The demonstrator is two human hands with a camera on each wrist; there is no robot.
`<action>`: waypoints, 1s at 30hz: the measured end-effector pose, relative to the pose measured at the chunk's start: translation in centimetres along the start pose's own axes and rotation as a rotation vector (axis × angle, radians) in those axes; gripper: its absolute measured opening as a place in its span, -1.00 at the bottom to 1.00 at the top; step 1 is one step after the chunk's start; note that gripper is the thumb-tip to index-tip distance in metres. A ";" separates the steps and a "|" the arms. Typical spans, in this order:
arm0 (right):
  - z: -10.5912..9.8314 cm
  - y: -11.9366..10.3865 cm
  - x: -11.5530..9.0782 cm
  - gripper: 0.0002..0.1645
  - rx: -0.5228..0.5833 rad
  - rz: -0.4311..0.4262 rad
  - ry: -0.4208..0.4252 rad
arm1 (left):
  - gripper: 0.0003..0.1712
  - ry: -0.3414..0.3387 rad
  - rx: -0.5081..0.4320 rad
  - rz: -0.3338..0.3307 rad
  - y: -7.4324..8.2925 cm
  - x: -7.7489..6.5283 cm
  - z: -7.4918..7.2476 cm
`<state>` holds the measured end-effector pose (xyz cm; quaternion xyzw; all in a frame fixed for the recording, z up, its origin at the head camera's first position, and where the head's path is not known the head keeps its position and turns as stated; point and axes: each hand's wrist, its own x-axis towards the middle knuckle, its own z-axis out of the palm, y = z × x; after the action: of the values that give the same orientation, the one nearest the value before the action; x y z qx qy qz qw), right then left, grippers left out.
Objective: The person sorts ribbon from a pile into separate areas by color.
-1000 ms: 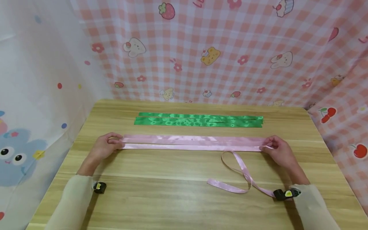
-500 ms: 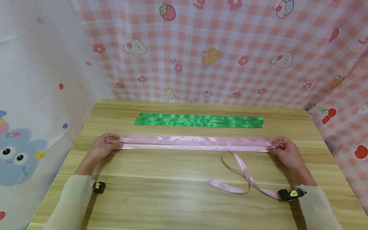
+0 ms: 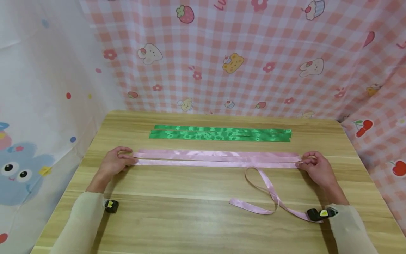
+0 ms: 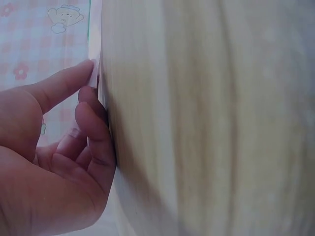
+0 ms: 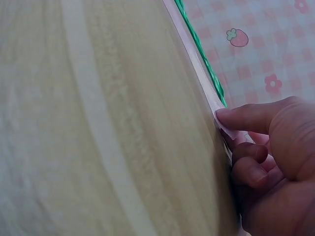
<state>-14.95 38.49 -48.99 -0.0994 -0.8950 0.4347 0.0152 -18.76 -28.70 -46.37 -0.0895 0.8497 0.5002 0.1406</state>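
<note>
A pale pink satin ribbon strip (image 3: 219, 163) stretches straight across the table. At its left end, my left hand (image 3: 115, 161) pinches it. The left wrist view shows the thumb on the ribbon (image 4: 95, 44) and a finger behind it. My right hand (image 3: 319, 170) pinches the right end; in the right wrist view the thumb presses on the ribbon's end (image 5: 197, 61), with the other fingers curled below. Just behind lie more pink ribbon strips (image 3: 206, 154), side by side and parallel to the held one.
Green ribbon strips (image 3: 219, 134) lie parallel farther back on the wooden table (image 3: 177, 218). A loose length of pink ribbon (image 3: 252, 208) loops at front right, its end running under the right wrist camera (image 3: 314, 214). A checked curtain (image 3: 203, 53) hangs behind the table.
My right hand has shifted right to the ribbon's end, mostly in the first half second. The left hand moved slightly left and back. The other ribbons lie as before.
</note>
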 end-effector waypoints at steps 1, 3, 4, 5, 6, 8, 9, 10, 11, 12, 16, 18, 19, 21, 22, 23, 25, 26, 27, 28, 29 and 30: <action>0.0 0.0 0.0 -0.52 -0.002 0.000 0.001 | -0.29 0.003 0.003 -0.002 0.0 0.0 0.0; 0.0 0.0 0.0 -0.51 -0.004 0.001 0.002 | -0.29 0.010 0.011 -0.007 0.0 0.2 0.1; 0.1 0.0 0.0 -0.52 -0.006 0.001 0.004 | -0.28 0.012 0.013 -0.006 0.0 0.2 0.1; 0.1 0.0 0.1 -0.52 -0.007 0.000 0.007 | -0.28 0.016 0.015 -0.009 0.0 0.2 0.1; 0.1 0.0 0.1 -0.52 -0.007 0.001 0.009 | -0.27 0.019 0.018 -0.013 -0.1 0.3 0.1; 0.2 0.0 0.1 -0.52 -0.011 0.001 0.014 | -0.26 0.030 0.022 -0.021 -0.1 0.4 0.2; 0.2 -0.1 0.1 -0.53 -0.013 0.001 0.017 | -0.26 0.036 0.023 -0.026 -0.1 0.4 0.3; 0.2 -0.1 0.1 -0.53 -0.015 0.001 0.019 | -0.26 0.041 0.026 -0.032 -0.1 0.5 0.3; 0.3 -0.1 0.1 -0.53 -0.020 -0.001 0.021 | -0.27 0.048 0.029 -0.040 -0.1 0.5 0.3; 0.3 -0.2 0.1 -0.53 -0.028 -0.001 0.021 | -0.27 0.060 0.021 -0.049 -0.1 0.6 0.4; 0.4 -0.3 0.1 -0.52 -0.043 -0.001 0.017 | -0.29 0.073 0.015 -0.053 -0.1 0.7 0.3; 0.3 -0.5 0.0 -0.50 -0.045 -0.007 0.003 | -0.28 0.079 -0.007 -0.048 -0.1 0.5 0.1; 0.3 -0.6 -0.1 -0.48 -0.046 -0.012 -0.005 | -0.27 0.078 -0.010 -0.041 -0.1 0.3 0.0; 0.2 -0.9 -0.3 -0.46 -0.067 -0.034 -0.016 | -0.26 0.092 -0.025 -0.028 0.0 0.0 -0.3; 0.2 -1.2 -0.5 -0.46 -0.079 -0.045 -0.020 | -0.26 0.101 -0.029 -0.021 0.0 -0.2 -0.5; 0.2 -1.5 -0.7 -0.46 -0.093 -0.058 -0.021 | -0.26 0.107 -0.034 -0.011 0.2 -0.4 -0.6; 0.2 -2.3 -1.1 -0.46 -0.124 -0.086 -0.020 | -0.27 0.119 -0.033 0.009 0.4 -0.7 -0.7; 0.3 -2.8 -1.3 -0.47 -0.138 -0.102 -0.016 | -0.28 0.120 -0.028 0.020 0.6 -0.8 -0.6; 0.4 -3.3 -1.5 -0.48 -0.149 -0.110 -0.013 | -0.28 0.119 -0.026 0.032 0.8 -0.9 -0.5; 0.5 -3.9 -1.7 -0.48 -0.161 -0.122 -0.008 | -0.29 0.113 -0.025 0.045 1.0 -1.0 -0.3; 0.6 -4.4 -1.8 -0.48 -0.178 -0.133 0.004 | -0.29 0.106 -0.025 0.061 1.3 -1.1 -0.1; 0.7 -4.9 -1.9 -0.48 -0.190 -0.141 0.016 | -0.30 0.098 -0.024 0.076 1.6 -1.2 0.1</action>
<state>-13.95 34.67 -45.51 -0.0405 -0.9367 0.3450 0.0433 -18.05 -27.82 -44.71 -0.0833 0.8523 0.5104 0.0786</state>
